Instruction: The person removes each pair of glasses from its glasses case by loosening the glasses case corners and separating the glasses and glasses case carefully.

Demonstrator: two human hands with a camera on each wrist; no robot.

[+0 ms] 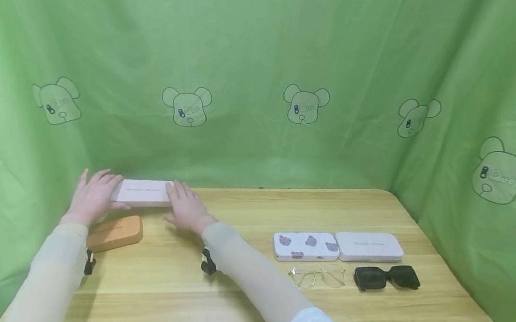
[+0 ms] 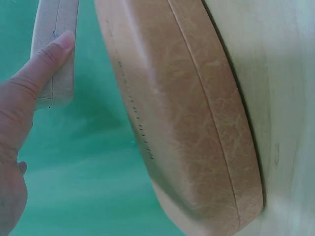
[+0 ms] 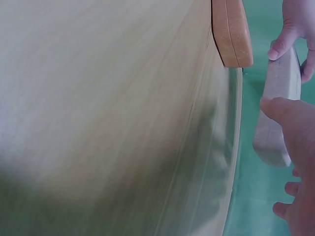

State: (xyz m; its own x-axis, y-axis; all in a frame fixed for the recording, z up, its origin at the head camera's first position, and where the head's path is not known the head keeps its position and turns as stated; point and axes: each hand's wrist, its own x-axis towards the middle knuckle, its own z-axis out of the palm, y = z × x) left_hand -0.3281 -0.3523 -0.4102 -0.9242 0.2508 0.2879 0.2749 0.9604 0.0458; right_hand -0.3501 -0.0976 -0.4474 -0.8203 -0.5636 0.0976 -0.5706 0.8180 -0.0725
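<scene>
Curtain (image 1: 239, 55), green, hangs behind the wood-grain table (image 1: 173, 301) and held pale case (image 1: 145, 192).

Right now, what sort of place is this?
Probably a makeshift recording or work booth: a green bear-print curtain hangs behind and beside a wood-grain table, where black sunglasses lie.

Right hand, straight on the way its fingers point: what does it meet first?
It's touching the white case it holds; beyond that, the right hand would probably meet the curtain first, though the gap is hard to judge.
</scene>
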